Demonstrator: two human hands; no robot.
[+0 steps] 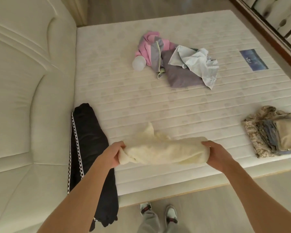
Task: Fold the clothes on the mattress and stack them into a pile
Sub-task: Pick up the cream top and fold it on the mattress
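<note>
A cream garment (160, 148) lies bunched lengthwise across the near part of the white mattress (141, 101). My left hand (113, 153) grips its left end and my right hand (216, 153) grips its right end. Black trousers (89, 145) with a checkered side stripe lie along the mattress's left edge and hang over the front. A loose heap of pink, grey and pale blue clothes (178, 63) sits at the far middle. At the right edge stands a folded pile (274, 132) with a camouflage piece at the bottom and a beige one on top.
A padded cream headboard (23, 98) rises on the left. A white round object (139, 63) lies against the pink garment. A blue label (253, 60) is sewn on the mattress at far right. A wood-framed wardrobe (275, 27) stands beyond. My feet (158, 214) stand by the front edge.
</note>
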